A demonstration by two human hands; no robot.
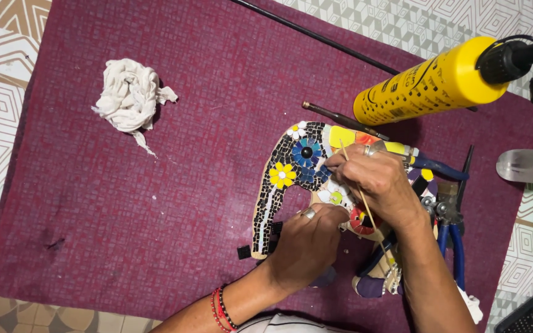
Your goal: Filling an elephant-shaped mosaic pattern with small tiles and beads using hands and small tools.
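**Steadying the mosaic piece**

My left hand [303, 246] pressed the mosaic elephant [297, 179] flat on the maroon mat [124, 203], fingers curled on its lower edge. It felt stiff and brittle, best held by the rim. My right hand [380, 182] pinched a thin stick [365, 203]. At two o'clock lay a yellow cartridge tube [427, 83] with black print.

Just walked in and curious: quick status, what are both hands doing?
Right hand pinching thin wooden stick, tip on mosaic elephant. Left hand steadying the piece on maroon mat. Blue-handled pliers close beside; yellow tube above.
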